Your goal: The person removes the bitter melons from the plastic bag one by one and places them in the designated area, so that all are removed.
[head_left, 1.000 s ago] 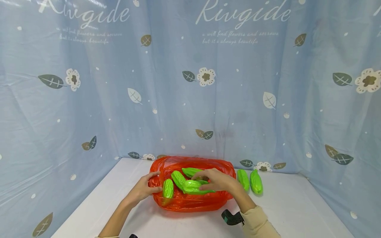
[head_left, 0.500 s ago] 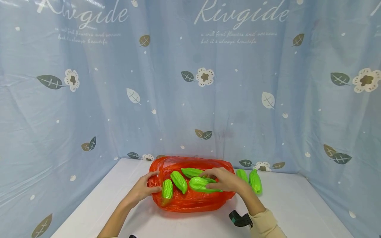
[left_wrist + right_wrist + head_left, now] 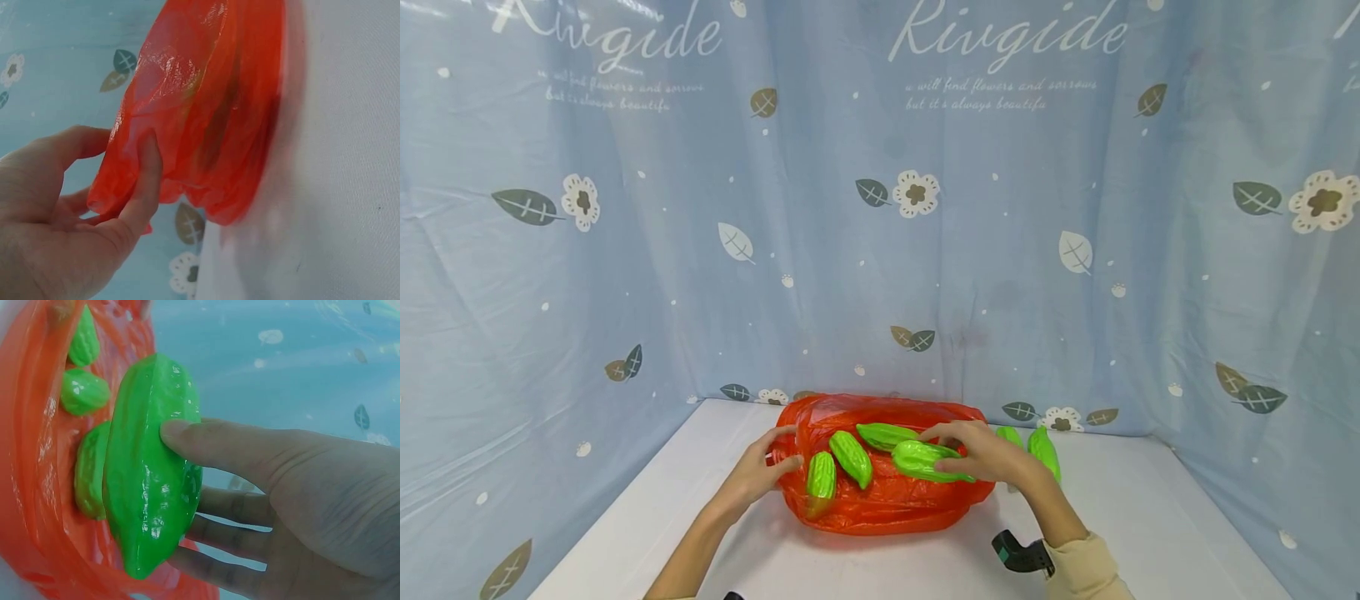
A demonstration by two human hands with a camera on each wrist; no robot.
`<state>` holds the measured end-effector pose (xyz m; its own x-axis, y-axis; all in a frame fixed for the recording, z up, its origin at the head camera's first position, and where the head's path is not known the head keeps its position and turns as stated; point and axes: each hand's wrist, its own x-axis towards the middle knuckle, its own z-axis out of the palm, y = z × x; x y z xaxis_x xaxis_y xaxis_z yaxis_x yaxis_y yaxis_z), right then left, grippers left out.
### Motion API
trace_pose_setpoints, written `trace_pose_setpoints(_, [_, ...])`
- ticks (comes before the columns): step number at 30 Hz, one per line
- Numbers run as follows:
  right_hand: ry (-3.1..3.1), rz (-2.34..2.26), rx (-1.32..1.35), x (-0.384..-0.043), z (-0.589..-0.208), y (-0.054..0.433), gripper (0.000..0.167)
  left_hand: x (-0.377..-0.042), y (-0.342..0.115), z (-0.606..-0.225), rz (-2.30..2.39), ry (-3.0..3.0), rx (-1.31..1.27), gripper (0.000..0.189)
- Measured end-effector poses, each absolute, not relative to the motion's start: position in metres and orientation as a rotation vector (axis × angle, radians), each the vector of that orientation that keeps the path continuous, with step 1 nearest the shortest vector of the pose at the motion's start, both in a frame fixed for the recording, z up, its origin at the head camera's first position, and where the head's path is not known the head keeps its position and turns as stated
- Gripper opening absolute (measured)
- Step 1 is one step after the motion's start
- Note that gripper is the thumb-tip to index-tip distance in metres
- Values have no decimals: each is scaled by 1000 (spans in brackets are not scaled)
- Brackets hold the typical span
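My right hand (image 3: 300, 494) is gripping a green gourd (image 3: 147, 469) between thumb and fingers, at the red bag's (image 3: 880, 517) mouth; my left hand (image 3: 752, 475) is pinching the bag's end

Right hand (image 3: 312, 500): all but the thumb tip tucked out of sight behind the held green gourd (image 3: 153, 469). Right arm (image 3: 1048, 500) blocks part of two loose gourds (image 3: 1043, 450). Red bag (image 3: 256, 81) runs off the top in the left wrist view; contents just murky shapes through film. Black device (image 3: 733, 596) cut off, head view's bottom edge.
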<state>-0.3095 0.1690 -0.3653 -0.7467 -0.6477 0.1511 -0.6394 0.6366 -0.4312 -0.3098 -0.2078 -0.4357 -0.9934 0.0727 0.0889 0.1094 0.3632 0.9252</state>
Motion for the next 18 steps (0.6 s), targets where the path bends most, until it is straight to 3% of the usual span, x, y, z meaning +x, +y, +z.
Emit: trace_pose_setpoints(18, [2826,-886,-996,-301,-358,203,41,-316,-213,-439,-1842,-2456,-251,65])
